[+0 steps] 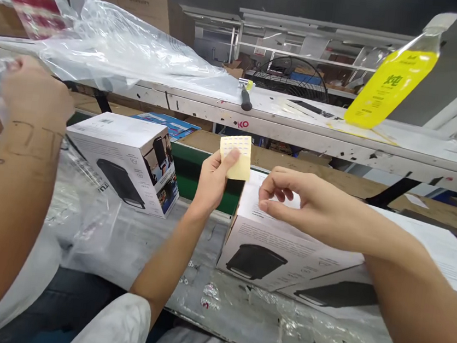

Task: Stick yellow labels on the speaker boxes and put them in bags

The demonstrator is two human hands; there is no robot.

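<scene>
Yellow sticker sheet gripped in left hand, white cartons on worn grey bench

Yellow sticker sheet [240, 168], rows of small printed marks, is up in front of the green belt [195, 174], just left of and above the near corner of the right-hand carton [245, 239]. Left hand [213, 181] grips it, thumb flat on its face. Right hand [307, 205] is above that carton's top, fingers curled, thumb close to the index tip; can't tell from this view whether a small sticker is pinched there.

Left-hand carton [116, 165]: white, black appliance printed on front, colour photos on the side. Beside it, a co-worker's hand [35, 89] has clear plastic bunched at the fingers.

Surface: grey bench [199, 245], scuffed and shiny, round sticker scraps [211, 296] near the front edge, wrinkled clear film toward lower right.

Behind: white shelf [203, 102], chipped, red lettering on its edge. On it: heaped plastic bags [116, 35], black-handled roller [245, 97], tilted bottle of yellow liquid [393, 80].

Room: brown boxes [142, 7] upper left, black fan cage [300, 72] and metal racks further back, dark grey overhead.
</scene>
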